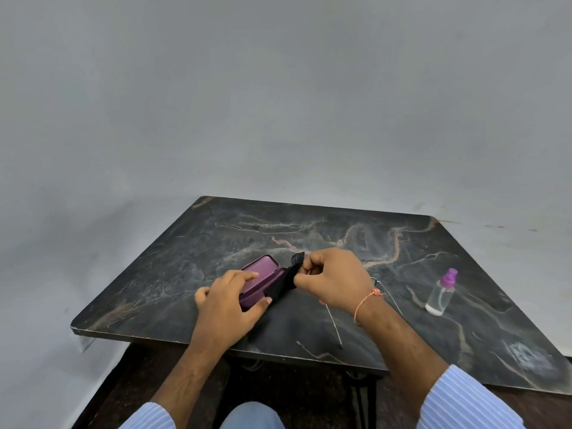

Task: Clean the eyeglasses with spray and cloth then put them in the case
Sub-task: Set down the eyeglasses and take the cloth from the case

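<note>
Blue-and-white striped sleeves (464, 404) are seen nearest the camera, pushed back from both forearms. Beyond them, the dark marble-patterned worktop (340, 230) is reached over by both hands. A thin-framed pair of eyeglasses (335, 326) is laid on the worktop under the right wrist, temples open toward the near edge; most of the front is hidden by the arm.

The open purple hard-shell glasses case (257, 280) is held by the left hand (229, 301), its fingers curled round the case body with the thumb at the near edge. A black cleaning cloth (286, 281) is pinched between thumb and curled fingers of the right hand (332, 280) and appears to be drawn out of the case.

It is judged that the task is at its start: the case is opened and the cloth is being taken out, while spraying, wiping and stowing are left. No sign of spray on the lenses can be made out.

A small clear spray bottle with a purple nozzle (441, 292) is stood upright well to the right, apart from the eyeglasses. Nothing is seen between it and the right hand.
</note>
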The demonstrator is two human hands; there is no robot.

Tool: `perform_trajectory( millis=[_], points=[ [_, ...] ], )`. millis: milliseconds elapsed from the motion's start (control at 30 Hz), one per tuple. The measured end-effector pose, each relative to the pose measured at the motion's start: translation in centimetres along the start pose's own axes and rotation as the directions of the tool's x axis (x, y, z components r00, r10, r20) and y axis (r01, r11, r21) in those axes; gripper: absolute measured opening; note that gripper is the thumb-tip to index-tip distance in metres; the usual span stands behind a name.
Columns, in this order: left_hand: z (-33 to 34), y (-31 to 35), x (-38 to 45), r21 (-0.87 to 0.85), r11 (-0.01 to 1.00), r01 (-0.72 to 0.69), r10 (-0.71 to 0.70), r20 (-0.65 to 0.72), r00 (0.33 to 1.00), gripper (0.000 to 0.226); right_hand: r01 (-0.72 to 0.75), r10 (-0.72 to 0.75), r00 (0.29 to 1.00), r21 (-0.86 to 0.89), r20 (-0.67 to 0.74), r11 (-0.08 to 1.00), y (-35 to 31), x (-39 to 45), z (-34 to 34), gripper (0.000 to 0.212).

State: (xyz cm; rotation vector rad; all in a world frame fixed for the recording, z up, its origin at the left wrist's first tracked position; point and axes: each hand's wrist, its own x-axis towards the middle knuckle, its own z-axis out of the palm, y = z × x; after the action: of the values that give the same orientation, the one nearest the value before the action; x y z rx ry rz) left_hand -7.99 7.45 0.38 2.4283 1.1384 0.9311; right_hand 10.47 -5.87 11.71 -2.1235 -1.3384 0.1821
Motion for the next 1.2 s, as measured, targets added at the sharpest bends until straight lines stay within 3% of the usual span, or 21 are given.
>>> perform_trajectory(
  millis=[100,167,233,333,400,533,667,733,800,867,967,1067,1200],
  points=[
    [-0.9,1.1,-0.5,-0.075,0.996,-0.046,0.036,-0.129,0.991,0.029,0.077,-0.082,0.996,-0.186,-0.017,0.98,0.3,-1.9,-1.7,0.021],
    [-2.1,3.4,-1.2,-0.273,0.958,-0.092,0.049,-0.16,0.986,0.024,0.14,-0.156,0.988,-0.338,-0.02,0.931,0.4,-3.2,-2.6,0.026],
    [-3.1,6.3,-1.8,-0.509,0.861,0.03,-0.023,0.019,1.0,0.042,0.199,-0.224,0.975,-0.454,-0.002,0.869,0.2,-4.3,-3.4,0.028],
    [-4.2,10.0,-2.4,-0.584,0.788,0.197,0.01,0.332,0.943,0.058,0.268,-0.286,0.957,-0.542,0.053,0.796,-0.4,-5.9,-4.2,0.029],
    [-4.6,11.7,-2.9,-0.611,0.753,0.245,0.043,0.417,0.908,0.051,0.282,-0.3,0.952,-0.566,0.063,0.775,-0.7,-6.9,-4.5,0.03],
    [-4.5,12.5,-3.6,-0.685,0.647,0.335,0.032,0.463,0.886,0.048,0.259,-0.293,0.956,-0.531,0.02,0.807,-0.4,-8.5,-4.9,0.026],
    [-4.0,12.8,-4.1,-0.717,0.564,0.41,-0.039,0.473,0.88,0.031,0.182,-0.209,0.977,-0.334,-0.048,0.925,0.8,-9.4,-4.4,0.024],
    [-3.6,12.9,-4.4,-0.714,0.539,0.447,-0.078,0.486,0.871,0.028,0.087,-0.097,0.991,-0.114,-0.09,0.99,1.7,-9.8,-3.9,0.026],
    [-3.5,12.9,-4.5,-0.716,0.508,0.479,-0.101,0.503,0.858,0.025,-0.009,0.03,0.993,0.181,-0.11,0.984,2.4,-10.1,-3.4,0.028],
    [-3.5,12.9,-4.6,-0.72,0.483,0.498,-0.105,0.517,0.849,0.024,-0.102,0.151,0.986,0.467,-0.069,0.878,2.8,-10.4,-3.3,0.03],
    [-3.9,13.1,-4.6,-0.742,0.454,0.493,-0.068,0.522,0.85,0.021,-0.208,0.255,0.965,0.759,0.058,0.616,2.9,-10.8,-3.3,0.03],
    [-4.3,13.1,-4.6,-0.773,0.436,0.461,-0.061,0.486,0.872,0.042,-0.259,0.285,0.949,0.854,0.137,0.451,3.3,-11.0,-3.5,0.028],
    [-4.3,12.4,-4.3,-0.772,0.527,0.355,0.0,0.418,0.908,0.075,-0.273,0.273,0.947,0.875,0.17,0.4,3.8,-11.1,-4.0,0.025]
  ],
)
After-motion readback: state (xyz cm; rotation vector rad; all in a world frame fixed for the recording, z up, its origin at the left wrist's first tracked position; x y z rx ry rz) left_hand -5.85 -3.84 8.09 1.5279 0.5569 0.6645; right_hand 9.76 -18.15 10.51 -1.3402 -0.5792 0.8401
